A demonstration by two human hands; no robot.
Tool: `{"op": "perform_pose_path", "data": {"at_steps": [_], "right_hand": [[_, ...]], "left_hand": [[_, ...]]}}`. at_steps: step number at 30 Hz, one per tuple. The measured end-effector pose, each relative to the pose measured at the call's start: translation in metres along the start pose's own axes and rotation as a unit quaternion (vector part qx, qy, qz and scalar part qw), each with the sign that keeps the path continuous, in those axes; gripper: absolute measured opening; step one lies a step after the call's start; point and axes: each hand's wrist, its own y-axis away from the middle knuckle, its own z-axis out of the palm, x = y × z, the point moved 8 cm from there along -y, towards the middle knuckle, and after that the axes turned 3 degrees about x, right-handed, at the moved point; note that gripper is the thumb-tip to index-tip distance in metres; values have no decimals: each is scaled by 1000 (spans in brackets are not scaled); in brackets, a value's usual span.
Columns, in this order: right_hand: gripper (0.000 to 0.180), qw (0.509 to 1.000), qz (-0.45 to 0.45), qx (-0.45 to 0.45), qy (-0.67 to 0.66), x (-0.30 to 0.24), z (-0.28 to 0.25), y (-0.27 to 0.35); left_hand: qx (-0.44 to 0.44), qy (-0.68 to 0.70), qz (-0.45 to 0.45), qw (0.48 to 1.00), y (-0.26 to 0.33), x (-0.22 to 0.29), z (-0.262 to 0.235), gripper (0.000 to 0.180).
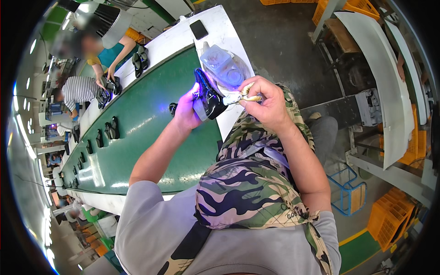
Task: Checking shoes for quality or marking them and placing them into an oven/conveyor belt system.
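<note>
My left hand [187, 110] grips a glossy black sandal [213, 104] above the edge of the green belt, fingers closed around its side. Violet-blue light falls on this hand and on the sandal's upper part. With thumb and fingers pinched, my right hand [268, 103] holds a crumpled whitish-yellow cloth [234, 97], whose white end meets the sandal's right side. Just beyond the cloth, bluish translucent plastic containers [223, 65] sit on the white table edge [229, 27].
A green conveyor belt [146, 114] stretches left, carrying several dark sandals [111, 128]. A dark phone [199, 29] lies at the white table's far end. Across the belt, a person [120, 50] handles sandals. At right stand a blue metal frame [347, 190] and orange crates [392, 219].
</note>
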Motion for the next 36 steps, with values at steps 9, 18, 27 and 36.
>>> {"op": "perform_pose_path", "data": {"at_steps": [9,18,27,36], "right_hand": [[22,997,32,41,-57,12,-16,1],[21,986,21,90,-136,0,-38,-7],[17,913,71,336,-218,45,-153,38],[14,756,152,543,-334,167,-260,187]], "left_hand": [[2,69,40,997,5,-8,29,65],[-56,47,55,996,-26,-17,42,62],[-86,11,42,995,-45,-43,129,56],[-227,-155,7,962,-93,-93,271,61]]}}
